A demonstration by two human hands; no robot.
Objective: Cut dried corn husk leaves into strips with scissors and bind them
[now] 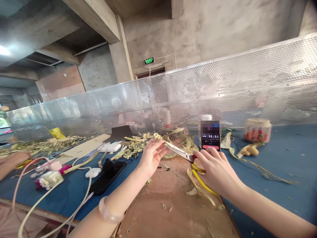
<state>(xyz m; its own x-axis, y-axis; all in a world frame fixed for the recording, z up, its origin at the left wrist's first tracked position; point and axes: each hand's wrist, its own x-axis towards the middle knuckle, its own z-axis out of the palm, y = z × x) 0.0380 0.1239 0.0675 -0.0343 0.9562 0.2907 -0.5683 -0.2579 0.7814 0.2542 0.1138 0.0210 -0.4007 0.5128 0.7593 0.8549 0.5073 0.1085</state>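
My left hand [150, 158] pinches a small pale dried plant piece [156, 136], with a rolled, hollow-looking end, between thumb and fingers. In my right hand [216, 170] is a pair of scissors [178, 151] with yellow handles. Its blades point left, their tips right beside my left fingertips and the plant piece; whether they touch it I cannot tell. Below both hands lies a brown board [170, 198] with scattered plant scraps. Dried husks and leaves [187, 143] are heaped behind the blades.
A propped phone [210, 142] shows a timer, near a clear jar [257, 130] and a knobbly tan plant piece [249, 150]. On the left are a black phone [109, 178], cables, a white case [93, 172] and dried stems [133, 147]. Another person's hand [16, 160] is far left. Perforated metal panel [138, 99] behind.
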